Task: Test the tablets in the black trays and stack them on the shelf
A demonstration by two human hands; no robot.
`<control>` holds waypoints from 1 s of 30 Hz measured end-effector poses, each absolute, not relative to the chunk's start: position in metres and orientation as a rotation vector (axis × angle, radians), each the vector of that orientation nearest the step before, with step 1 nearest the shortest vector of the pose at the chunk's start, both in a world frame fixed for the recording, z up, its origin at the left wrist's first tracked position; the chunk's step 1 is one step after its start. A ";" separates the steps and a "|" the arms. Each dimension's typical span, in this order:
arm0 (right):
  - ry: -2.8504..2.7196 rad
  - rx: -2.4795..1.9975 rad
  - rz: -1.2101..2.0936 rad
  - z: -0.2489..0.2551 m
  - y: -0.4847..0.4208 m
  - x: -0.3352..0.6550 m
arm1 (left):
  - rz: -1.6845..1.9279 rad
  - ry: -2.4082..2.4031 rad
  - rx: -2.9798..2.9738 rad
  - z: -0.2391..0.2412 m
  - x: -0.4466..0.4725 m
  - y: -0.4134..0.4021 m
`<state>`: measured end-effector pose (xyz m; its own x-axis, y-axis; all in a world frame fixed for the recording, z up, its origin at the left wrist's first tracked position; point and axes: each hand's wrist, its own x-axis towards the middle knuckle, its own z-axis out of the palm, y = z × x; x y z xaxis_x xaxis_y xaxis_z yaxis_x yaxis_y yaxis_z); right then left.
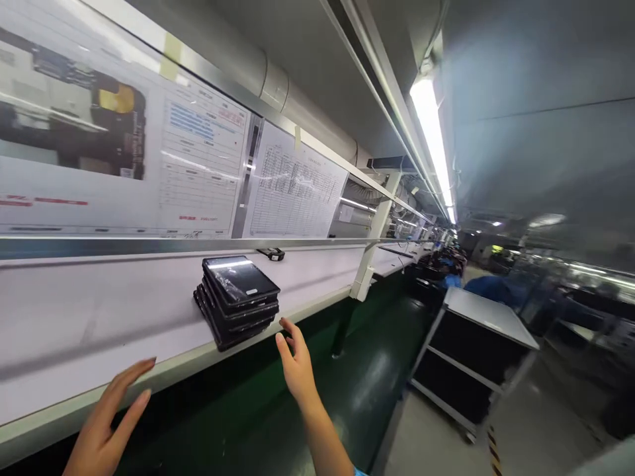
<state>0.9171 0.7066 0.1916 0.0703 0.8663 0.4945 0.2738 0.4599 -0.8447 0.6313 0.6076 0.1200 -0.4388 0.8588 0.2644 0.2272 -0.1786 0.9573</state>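
A stack of several black tablets [241, 291] lies on the white workbench [124, 304], close to its front edge. The top tablet has a glossy screen with a small white label, and the layers beneath sit slightly askew. Just right of the stack is my right hand [296, 363], fingers apart and curved toward it, apart from the tablets and holding nothing. Over the bench's front edge, left of the stack, my left hand [106, 423] is spread with thumb and fingers apart, also holding nothing.
A small black device [272, 254] lies behind the stack. Printed sheets [297, 185] hang on a rail above the bench. A white post [380, 225] stands at the bench's right end. A grey-topped wheeled cart [491, 314] stands in the aisle on the right.
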 end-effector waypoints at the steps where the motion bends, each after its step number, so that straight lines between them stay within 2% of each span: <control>1: -1.451 -1.061 0.624 0.189 0.735 0.921 | 1.690 1.567 1.216 0.134 0.639 0.637; 5: -1.415 -1.017 0.825 0.194 0.825 0.925 | 1.762 1.468 1.017 0.183 0.683 0.740; 9: -1.488 -0.905 0.997 0.204 0.863 0.922 | 1.856 1.341 0.869 0.185 0.721 0.789; 17: -1.545 -0.586 1.115 0.194 0.876 0.929 | 2.001 1.513 0.901 0.183 0.748 0.776; 23: -1.543 -0.365 1.120 0.180 0.885 0.930 | 2.110 1.403 0.960 0.182 0.764 0.771; 30: -1.522 -0.313 1.206 0.171 0.890 0.933 | 2.164 1.366 0.922 0.175 0.767 0.770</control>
